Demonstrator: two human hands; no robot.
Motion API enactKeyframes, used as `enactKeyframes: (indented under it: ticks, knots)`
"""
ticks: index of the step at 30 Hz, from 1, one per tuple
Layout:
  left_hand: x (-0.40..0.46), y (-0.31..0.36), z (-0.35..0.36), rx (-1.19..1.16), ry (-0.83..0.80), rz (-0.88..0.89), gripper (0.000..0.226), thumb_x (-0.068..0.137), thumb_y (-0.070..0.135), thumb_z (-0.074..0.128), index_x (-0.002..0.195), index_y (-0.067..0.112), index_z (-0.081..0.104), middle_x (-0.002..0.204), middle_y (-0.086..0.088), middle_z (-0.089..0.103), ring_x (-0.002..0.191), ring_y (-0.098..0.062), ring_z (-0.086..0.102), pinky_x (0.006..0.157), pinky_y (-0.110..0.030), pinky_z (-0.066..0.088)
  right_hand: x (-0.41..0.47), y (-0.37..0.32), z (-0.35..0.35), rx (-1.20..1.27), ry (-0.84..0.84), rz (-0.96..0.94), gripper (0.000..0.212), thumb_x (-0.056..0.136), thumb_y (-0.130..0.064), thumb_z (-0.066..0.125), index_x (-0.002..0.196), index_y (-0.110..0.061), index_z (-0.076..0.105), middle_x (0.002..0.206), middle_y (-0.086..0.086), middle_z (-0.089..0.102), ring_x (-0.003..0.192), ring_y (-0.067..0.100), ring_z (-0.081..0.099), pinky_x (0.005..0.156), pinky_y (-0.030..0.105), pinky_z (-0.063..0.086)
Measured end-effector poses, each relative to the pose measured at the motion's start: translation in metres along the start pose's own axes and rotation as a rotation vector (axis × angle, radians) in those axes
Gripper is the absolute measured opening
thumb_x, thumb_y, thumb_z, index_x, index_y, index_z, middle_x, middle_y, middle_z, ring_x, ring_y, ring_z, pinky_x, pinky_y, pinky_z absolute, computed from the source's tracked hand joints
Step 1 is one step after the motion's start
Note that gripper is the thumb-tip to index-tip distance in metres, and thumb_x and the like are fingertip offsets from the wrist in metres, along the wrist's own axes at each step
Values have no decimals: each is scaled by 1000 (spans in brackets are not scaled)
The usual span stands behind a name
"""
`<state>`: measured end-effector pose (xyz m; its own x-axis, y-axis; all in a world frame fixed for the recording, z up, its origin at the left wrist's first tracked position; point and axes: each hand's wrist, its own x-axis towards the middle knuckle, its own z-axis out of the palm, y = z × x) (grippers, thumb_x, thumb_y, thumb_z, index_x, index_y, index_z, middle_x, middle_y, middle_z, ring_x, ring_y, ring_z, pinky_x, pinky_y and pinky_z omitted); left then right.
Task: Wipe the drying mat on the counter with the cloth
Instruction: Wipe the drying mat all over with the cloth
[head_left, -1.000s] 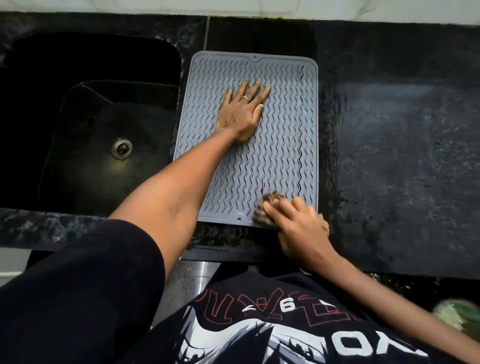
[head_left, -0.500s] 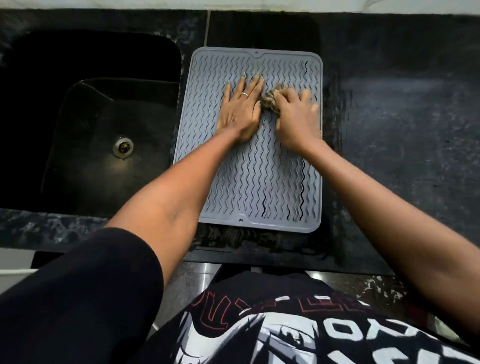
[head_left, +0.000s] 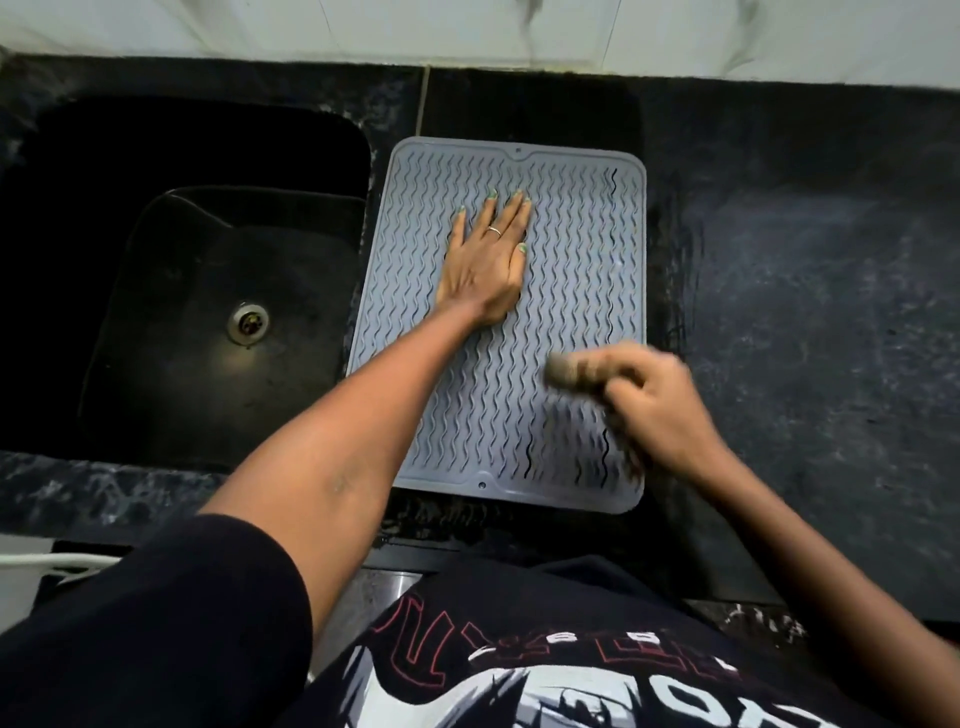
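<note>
While my left hand (head_left: 485, 270) lies flat, pinning the drying mat (head_left: 566, 291) at frame centre on the table (head_left: 810, 312), my right hand (head_left: 649, 400) clenches the cloth (head_left: 563, 371); strokes should overlap, pressing evenly.

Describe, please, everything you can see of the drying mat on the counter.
The drying mat is a grey rectangle with rounded corners, a raised rim and rows of wavy ridges; it looks like silicone. It lies flat on the black counter, right beside the sink. The left hand rests flat on its upper middle, and the right hand holds a blurred brownish cloth over its lower right part.
</note>
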<state>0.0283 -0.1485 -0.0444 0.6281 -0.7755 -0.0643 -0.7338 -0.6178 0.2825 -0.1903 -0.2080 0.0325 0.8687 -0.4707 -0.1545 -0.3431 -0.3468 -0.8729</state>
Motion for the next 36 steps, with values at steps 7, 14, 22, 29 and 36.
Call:
enactKeyframes:
  ticks: [7, 14, 22, 29, 36]
  knots:
    - [0, 2, -2, -74, 66, -56, 55, 102, 23, 28, 153, 13, 9, 162, -5, 6, 150, -20, 3, 121, -35, -6, 58, 16, 39, -650, 35, -134, 46, 93, -22, 51, 138, -23, 43, 146, 3, 39, 116, 29, 38, 95, 42, 35]
    - [-1, -2, 1, -111, 75, -49, 55, 102, 21, 26, 154, 13, 8, 163, -3, 2, 150, -17, -1, 122, -31, -5, 107, 24, 37, -699, 256, -347, 39, 80, 5, 57, 114, -11, 65, 97, 17, 61, 84, 39, 50, 62, 44, 49]
    - [-2, -1, 0, -125, 72, -64, 57, 101, 22, 27, 154, 14, 7, 163, -3, 3, 150, -15, 0, 123, -35, -1, 225, 1, 2, -723, 373, -106, 30, 86, -3, 48, 112, -8, 62, 116, 17, 53, 105, 38, 47, 85, 47, 47]
    - [-2, -2, 1, -120, 80, -63, 57, 101, 23, 27, 154, 15, 10, 163, -3, 6, 150, -15, 3, 123, -35, 0, 225, -1, -21, -333, 402, -23, 33, 88, -17, 53, 120, -16, 63, 114, 11, 58, 106, 23, 56, 94, 29, 44]
    - [1, -3, 2, -133, 60, -53, 63, 93, 25, 22, 153, 14, 12, 162, -4, 9, 150, -17, 4, 123, -35, -1, 103, 27, 27, -747, 127, -232, 47, 82, -29, 59, 129, -23, 53, 132, 12, 47, 111, 35, 42, 86, 46, 40]
